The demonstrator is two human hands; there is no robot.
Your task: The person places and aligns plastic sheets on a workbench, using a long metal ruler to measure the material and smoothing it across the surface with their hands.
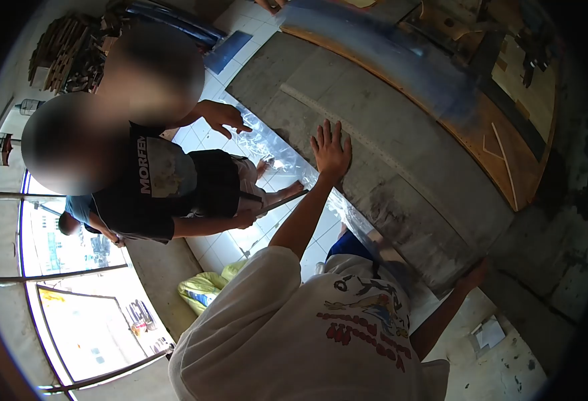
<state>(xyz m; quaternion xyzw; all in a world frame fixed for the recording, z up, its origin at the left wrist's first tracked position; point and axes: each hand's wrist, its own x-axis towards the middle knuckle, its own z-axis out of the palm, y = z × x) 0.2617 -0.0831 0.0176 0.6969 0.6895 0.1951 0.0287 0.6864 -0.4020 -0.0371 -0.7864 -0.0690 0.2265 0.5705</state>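
My left hand (pixel 332 150) lies flat with fingers spread on a large grey sheet-like surface (pixel 401 194), close to its near edge. Beyond those fingers, a long thin ruler-like strip (pixel 374 150) runs lengthwise along the surface. At the surface's right-hand near corner is my right hand (pixel 473 274), against the edge; its fingers are blurred and I cannot make out whether they grip it. Clear plastic sheeting (pixel 270 144) shows along the near edge, left of my left arm.
A co-worker in a dark shirt (pixel 160 180) stands at the left, one hand over the sheeting, the other holding a dark bar (pixel 282 203). Another person (pixel 83 217) is behind. Blue-wrapped material (pixel 387 60) lies beyond the surface. Yellow-green bags (pixel 203 287) sit on the floor.
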